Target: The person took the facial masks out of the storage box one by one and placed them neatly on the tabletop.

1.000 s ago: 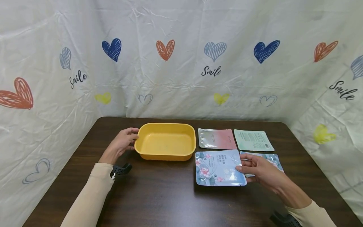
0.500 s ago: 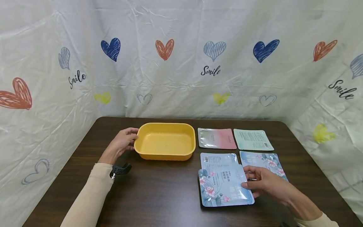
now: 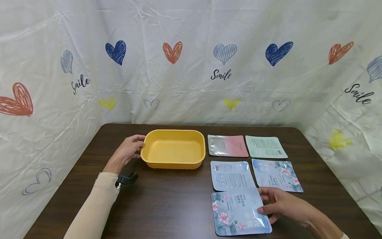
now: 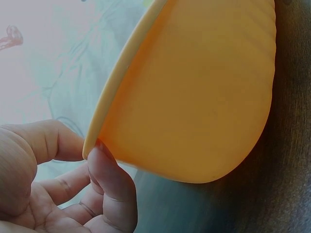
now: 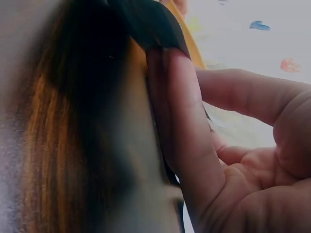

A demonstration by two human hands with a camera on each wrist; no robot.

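My left hand pinches the rim at the left end of a yellow plastic basin, thumb on one side and fingers on the other. In the left wrist view the basin's wall fills the middle. At the front right my right hand pinches the right edge of a blue sheet mask packet with pink flowers, printed front up. Its far edge overlaps a second blue packet that lies with its text side up. In the right wrist view the held packet shows edge-on, dark, between thumb and fingers.
Behind the blue packets lie a pink and silver packet and a mint green one. Another flowered blue packet lies just beyond my right hand. The dark wooden table ends at a white curtain printed with hearts.
My right hand has drawn the flowered packet toward the table's front, uncovering the text-side blue packet and the flowered one at right. My left hand and the basin have stayed put.
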